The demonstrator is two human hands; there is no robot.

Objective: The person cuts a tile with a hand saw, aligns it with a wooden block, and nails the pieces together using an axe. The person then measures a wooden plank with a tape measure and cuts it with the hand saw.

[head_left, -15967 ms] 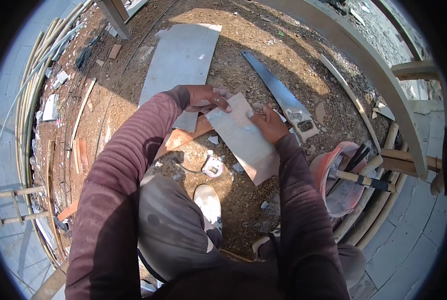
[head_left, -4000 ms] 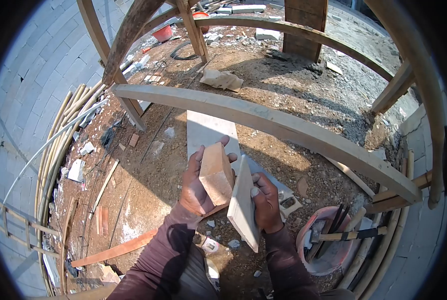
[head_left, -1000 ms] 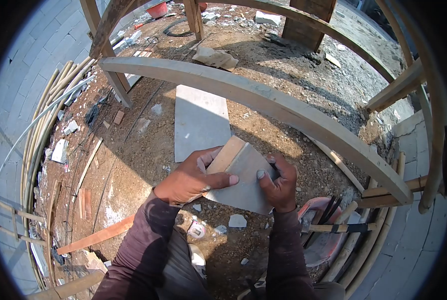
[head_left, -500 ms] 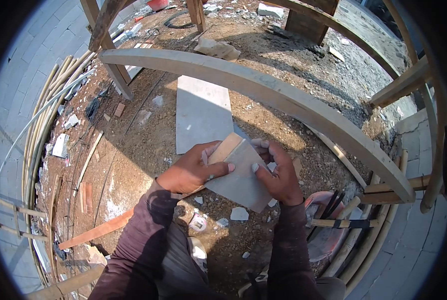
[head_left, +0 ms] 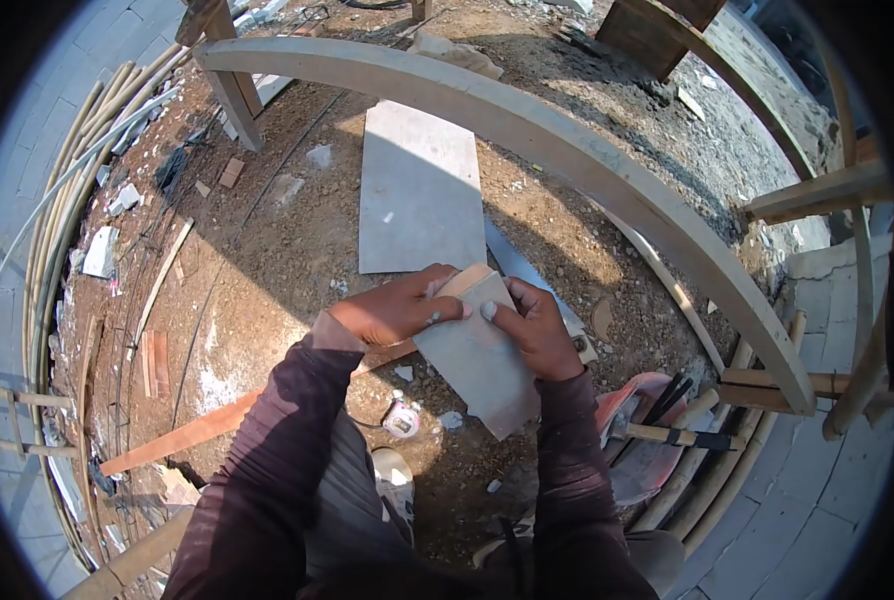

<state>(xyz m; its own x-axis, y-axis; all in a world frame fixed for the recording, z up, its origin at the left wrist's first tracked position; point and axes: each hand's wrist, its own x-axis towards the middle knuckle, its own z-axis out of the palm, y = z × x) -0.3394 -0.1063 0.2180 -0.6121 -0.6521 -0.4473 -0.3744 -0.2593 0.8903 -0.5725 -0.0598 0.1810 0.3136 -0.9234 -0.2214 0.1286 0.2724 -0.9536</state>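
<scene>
Both of my hands grip a small grey board [head_left: 482,370] that slants down toward me, its lower end uneven. A tan wood piece [head_left: 470,282] lies against its upper left edge. My left hand [head_left: 392,308] is closed on the left side, thumb on top. My right hand [head_left: 544,330] closes on the upper right side, its thumb close to the left one. Beyond them a larger pale board [head_left: 422,195] lies flat on the ground. What looks like a hand saw [head_left: 524,270] lies partly behind my right hand. A round tape measure [head_left: 400,420] sits below the held board.
A curved wooden beam [head_left: 527,110] arches across in front of me. At the right stands a pinkish bucket [head_left: 637,480] with tools in it. Bamboo poles [head_left: 52,230] run along the left, a reddish plank [head_left: 192,432] lies nearer, and rubble litters the dirt.
The held board has turned to point more steeply toward me, and my thumbs have come closer together. More of the saw shows now. The camera view has shifted slightly downward.
</scene>
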